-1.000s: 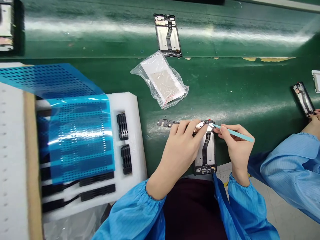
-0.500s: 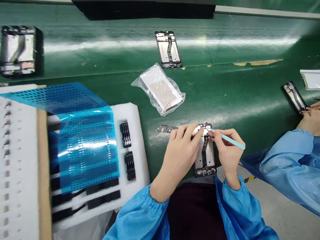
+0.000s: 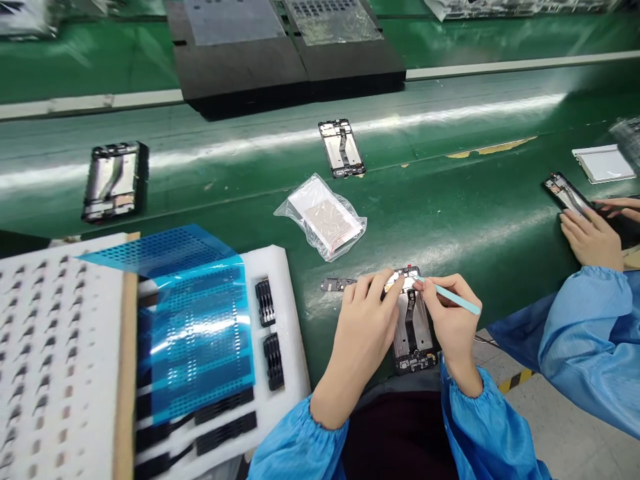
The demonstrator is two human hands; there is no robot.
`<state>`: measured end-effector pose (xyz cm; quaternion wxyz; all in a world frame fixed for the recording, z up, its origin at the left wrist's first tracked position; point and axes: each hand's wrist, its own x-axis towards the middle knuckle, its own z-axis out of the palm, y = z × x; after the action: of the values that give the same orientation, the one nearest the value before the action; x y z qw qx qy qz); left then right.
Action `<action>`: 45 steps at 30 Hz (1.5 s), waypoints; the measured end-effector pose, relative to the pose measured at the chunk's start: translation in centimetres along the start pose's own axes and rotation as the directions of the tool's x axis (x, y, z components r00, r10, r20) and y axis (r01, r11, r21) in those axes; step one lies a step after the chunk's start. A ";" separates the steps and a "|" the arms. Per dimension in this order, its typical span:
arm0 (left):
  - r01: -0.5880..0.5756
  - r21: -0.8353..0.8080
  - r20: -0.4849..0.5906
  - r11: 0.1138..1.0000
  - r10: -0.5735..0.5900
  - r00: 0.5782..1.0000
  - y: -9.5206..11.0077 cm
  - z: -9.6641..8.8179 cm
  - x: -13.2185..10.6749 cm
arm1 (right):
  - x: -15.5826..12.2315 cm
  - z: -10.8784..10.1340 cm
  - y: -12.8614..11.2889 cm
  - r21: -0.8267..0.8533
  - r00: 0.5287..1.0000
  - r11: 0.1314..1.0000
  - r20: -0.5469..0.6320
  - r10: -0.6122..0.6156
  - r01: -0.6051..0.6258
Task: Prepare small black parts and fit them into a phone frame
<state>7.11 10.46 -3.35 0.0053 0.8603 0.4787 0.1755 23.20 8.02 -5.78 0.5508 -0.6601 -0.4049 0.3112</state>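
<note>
Grip unchanged: left fingers (image 3: 373,288) clamped on phone frame (image 3: 403,340), right fingers (image 3: 434,293) pinching teal spudger (image 3: 460,300)

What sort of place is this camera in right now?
Most likely a phone assembly line in an electronics factory: opened phone frames lie on a green conveyor belt, and a blue smock sleeve looks like antistatic workwear.

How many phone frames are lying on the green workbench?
4. One phone frame lies under the person's left hand and right hand, one beyond the plastic bag, one far left, one by a co-worker's hand. Blurred top corners may hide more.
</note>
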 end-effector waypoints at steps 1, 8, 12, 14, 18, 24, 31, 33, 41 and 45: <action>0.002 0.001 0.006 1.000 -0.002 1.000 0.0 0.0 0.0 | 0.0 0.0 0.1 -0.007 1.000 1.000 0.009 -0.004 0.004; -0.009 0.066 0.035 0.998 0.007 0.999 0.1 0.1 0.3 | 0.1 0.1 -0.3 -0.076 0.998 0.995 0.033 -0.061 0.063; -0.048 0.159 0.070 0.986 0.037 0.997 0.3 0.2 0.5 | 0.3 -0.1 -0.5 -0.092 0.996 0.993 0.061 -0.068 0.074; -0.071 0.196 0.086 0.978 0.055 0.995 0.4 0.3 0.6 | 0.4 -0.4 -0.5 -0.075 0.995 0.995 0.078 -0.053 0.059; -0.116 0.254 0.120 0.960 0.088 0.989 0.6 0.0 0.9 | 0.8 -1.2 -0.4 0.049 0.999 0.999 0.032 0.000 -0.001; -0.140 0.236 0.200 0.962 0.093 0.975 0.5 -0.3 1.3 | 1.4 -1.6 -0.5 0.156 0.999 0.987 0.020 0.037 -0.040; -0.109 0.187 0.287 0.976 0.052 0.956 1.1 -0.6 1.5 | 1.6 -2.3 -0.4 0.206 0.998 0.976 0.013 0.068 -0.069; -0.080 0.080 0.307 0.994 0.052 0.950 0.9 -1.5 1.5 | 2.0 -2.7 -0.1 0.218 0.996 0.972 0.025 0.080 -0.084; 0.210 -0.127 0.076 0.969 -0.202 0.976 -7.8 -4.6 3.9 | 3.9 -3.8 -0.8 0.217 0.986 0.975 0.164 0.019 -0.055; 0.256 -0.159 0.102 0.953 -0.242 0.965 -12.1 -2.4 5.1 | 6.2 -2.0 -4.2 0.203 0.936 0.979 0.339 -0.095 0.026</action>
<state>-1.07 20.84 -1.70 0.1204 0.7957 0.5661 0.1788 27.05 12.75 -1.02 0.5424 -0.5247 -0.4833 0.4438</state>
